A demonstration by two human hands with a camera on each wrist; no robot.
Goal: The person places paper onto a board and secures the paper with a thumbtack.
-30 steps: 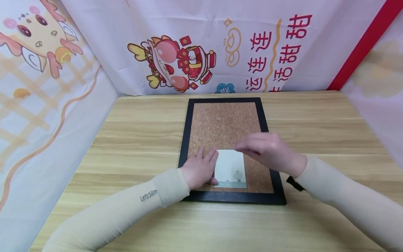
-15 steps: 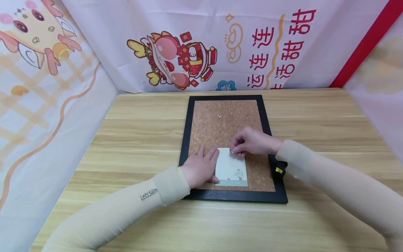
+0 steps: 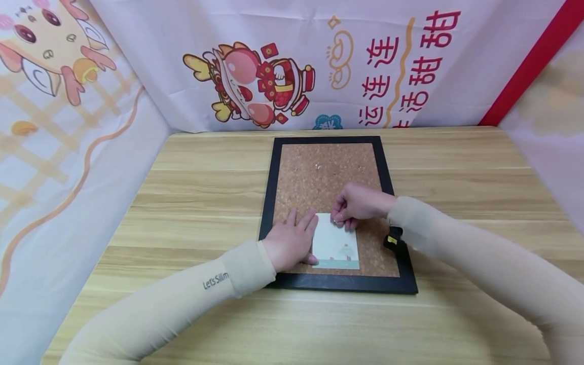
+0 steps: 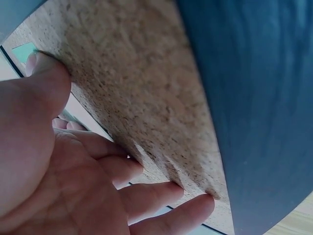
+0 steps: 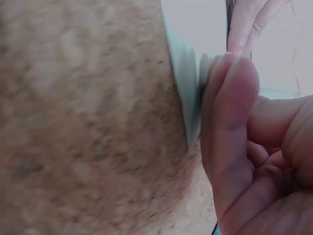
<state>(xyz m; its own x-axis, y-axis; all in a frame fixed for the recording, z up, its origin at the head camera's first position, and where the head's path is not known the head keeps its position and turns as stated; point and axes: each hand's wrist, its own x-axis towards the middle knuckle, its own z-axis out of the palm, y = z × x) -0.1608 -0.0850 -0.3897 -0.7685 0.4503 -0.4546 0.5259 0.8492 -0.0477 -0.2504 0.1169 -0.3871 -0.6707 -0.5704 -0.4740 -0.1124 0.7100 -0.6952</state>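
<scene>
A white card [image 3: 333,243] with a pale green lower band and a small drawing lies on a black-framed cork board [image 3: 296,182]. My left hand [image 3: 289,241] rests on the cork and the card's left edge with fingers spread; in the left wrist view its thumb [image 4: 49,73] touches the green corner. My right hand [image 3: 356,203] pinches a small shiny push pin [image 3: 334,221] at the card's upper part. The right wrist view shows curled fingers [image 5: 232,98] close against the card, hiding the pin there.
The board lies on a light wood table [image 3: 205,203]. Several tiny clear pieces [image 3: 318,166] sit on the upper cork. A printed cloth [image 3: 283,30] hangs behind the table. A black wrist camera [image 3: 393,238] hangs under the right sleeve, over the frame's right side.
My right hand has come from above the card's upper right corner, fingers extended, to a pinch at its upper part, shifting slightly left. The left hand has stayed in place.
</scene>
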